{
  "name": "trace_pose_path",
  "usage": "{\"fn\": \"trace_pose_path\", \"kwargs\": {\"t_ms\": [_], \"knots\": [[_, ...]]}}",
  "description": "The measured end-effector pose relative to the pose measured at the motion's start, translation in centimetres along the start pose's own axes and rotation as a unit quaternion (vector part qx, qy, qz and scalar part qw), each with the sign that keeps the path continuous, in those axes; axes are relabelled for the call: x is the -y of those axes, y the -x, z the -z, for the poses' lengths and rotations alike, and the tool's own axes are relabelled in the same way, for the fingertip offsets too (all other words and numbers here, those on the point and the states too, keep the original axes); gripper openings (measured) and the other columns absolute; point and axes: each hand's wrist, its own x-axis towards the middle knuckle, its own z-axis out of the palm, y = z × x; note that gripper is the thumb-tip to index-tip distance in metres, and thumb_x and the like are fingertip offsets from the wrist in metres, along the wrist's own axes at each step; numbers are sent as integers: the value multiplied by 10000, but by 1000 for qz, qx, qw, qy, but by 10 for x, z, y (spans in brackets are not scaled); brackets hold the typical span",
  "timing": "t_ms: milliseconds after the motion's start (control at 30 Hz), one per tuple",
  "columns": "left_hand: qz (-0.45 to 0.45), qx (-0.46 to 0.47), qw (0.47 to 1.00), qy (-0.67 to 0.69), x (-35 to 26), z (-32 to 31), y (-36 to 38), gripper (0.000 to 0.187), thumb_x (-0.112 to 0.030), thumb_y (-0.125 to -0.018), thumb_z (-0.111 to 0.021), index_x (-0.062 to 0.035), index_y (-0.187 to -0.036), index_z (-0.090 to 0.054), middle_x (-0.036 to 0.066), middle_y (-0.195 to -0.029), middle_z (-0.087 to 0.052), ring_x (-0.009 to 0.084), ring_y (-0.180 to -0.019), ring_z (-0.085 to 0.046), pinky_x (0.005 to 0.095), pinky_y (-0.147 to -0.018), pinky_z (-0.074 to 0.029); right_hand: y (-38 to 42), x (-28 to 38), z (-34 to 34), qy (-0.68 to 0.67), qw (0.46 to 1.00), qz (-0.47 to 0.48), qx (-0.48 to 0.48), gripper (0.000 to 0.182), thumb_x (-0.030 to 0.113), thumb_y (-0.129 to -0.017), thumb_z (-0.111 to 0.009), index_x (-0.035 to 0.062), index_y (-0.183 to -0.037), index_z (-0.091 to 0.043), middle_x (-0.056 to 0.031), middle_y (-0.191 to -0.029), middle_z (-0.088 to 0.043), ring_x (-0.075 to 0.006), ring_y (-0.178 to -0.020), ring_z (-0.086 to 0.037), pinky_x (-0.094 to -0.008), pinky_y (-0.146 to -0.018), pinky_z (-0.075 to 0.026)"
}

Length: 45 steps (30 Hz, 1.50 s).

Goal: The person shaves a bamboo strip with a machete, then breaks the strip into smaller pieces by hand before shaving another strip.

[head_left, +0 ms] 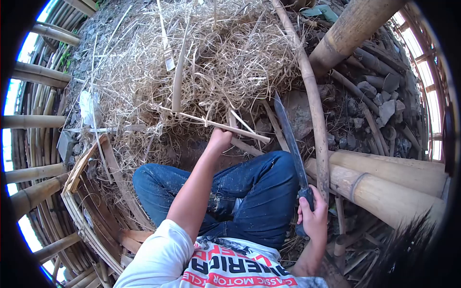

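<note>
My left hand [221,139] is closed on a thin bamboo strip [240,131], which lies crosswise in front of my knees and slants down to the right. A split bamboo piece [179,77] stands just beyond the strip's left part. On the right, my right hand [313,211] is wrapped round the dark handle of a long knife [291,139]. The blade points away from me, up and slightly left, beside my right knee. Blade and strip are apart. Curly shavings [225,62] are heaped beyond my hands.
A long bamboo pole [312,96] runs just right of the blade. Thick bamboo poles [384,189] lie at the right, and another [355,33] rises at the upper right. Broken stones [386,110] lie at the right. Split bamboo [79,168] is on the left.
</note>
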Motion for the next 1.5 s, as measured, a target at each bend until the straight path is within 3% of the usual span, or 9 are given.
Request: {"fn": "trace_pose_path", "kwargs": {"t_ms": [100, 167, 300, 467, 600, 667, 1400, 1467, 1500], "knots": [[-28, 15, 998, 53, -10, 22, 35, 253, -192, -886, -663, 39, -990, -659, 116, -823, -680, 170, -786, -611, 294, -697, -476, 9, -1, 1, 4, 1000, 10, 11, 401, 157, -917, -615, -20, -1261, -508, -29, -661, -547, -72, -491, -508, -236, -429, -431], [-72, 60, 989, 112, -26, 36, 67, 176, -160, -922, -615, -8, -1010, -620, -20, -739, -558, 67, -649, -487, 245, -551, -391, 14, -5, 4, 10, 1000, 21, 16, 396, 156, -917, -614, -19, -1256, -512, -28, -655, -544, -72, -489, -506, -234, -429, -433], [-82, 4, 987, 138, -45, 57, 114, 168, -91, -914, -569, 29, -1028, -599, -9, -744, -555, 53, -598, -451, 221, -516, -350, 29, -11, 9, 7, 998, 38, 41, 465, 167, -947, -585, -31, -1341, -435, -31, -699, -527, -74, -482, -472, -229, -418, -415], [-42, 80, 982, 164, -77, 91, 173, 156, -119, -903, -578, 26, -943, -619, -36, -696, -492, 40, -542, -390, 210, -475, -277, 49, -12, 15, -23, 998, 54, 26, 388, 155, -924, -606, -22, -1256, -511, -20, -666, -530, -61, -491, -492, -222, -430, -431], [-82, 100, 978, 166, -60, 86, 183, 167, -215, -943, -603, -62, -875, -595, -58, -684, -475, 33, -539, -391, 198, -471, -272, 59, -21, 20, -38, 997, 64, 32, 413, 157, -933, -598, -30, -1283, -485, -18, -664, -523, -61, -481, -479, -221, -428, -421], [-92, 179, 964, 174, -40, 75, 190, 200, -259, -957, -606, -80, -868, -597, -73, -680, -473, 28, -535, -388, 195, -483, -288, 66, -26, 21, -45, 996, 65, 39, 423, 159, -935, -595, -32, -1293, -476, -17, -665, -520, -61, -476, -474, -221, -427, -418], [-123, 119, 963, 206, -8, 90, 253, 188, -235, -937, -630, -80, -846, -577, -60, -681, -467, 27, -539, -399, 199, -475, -286, 105, -61, 25, -9, 997, 70, 40, 442, 184, -969, -544, 18, -1366, -442, -19, -672, -511, -66, -454, -448, -220, -405, -400], [-116, 118, 963, 211, -4, 92, 253, 193, -238, -920, -652, -54, -867, -627, -42, -707, -550, 32, -558, -450, 211, -498, -364, 109, -59, 22, -4, 997, 70, 34, 425, 181, -969, -546, 15, -1349, -453, -19, -674, -510, -65, -460, -450, -218, -406, -399], [-116, 115, 965, 204, -8, 92, 258, 164, -210, -931, -631, -77, -841, -594, -56, -690, -483, 29, -538, -407, 201, -474, -288, 109, -59, 22, -1, 997, 71, 36, 425, 181, -969, -546, 15, -1349, -453, -19, -674, -510, -65, -460, -450, -218, -406, -399]]}}
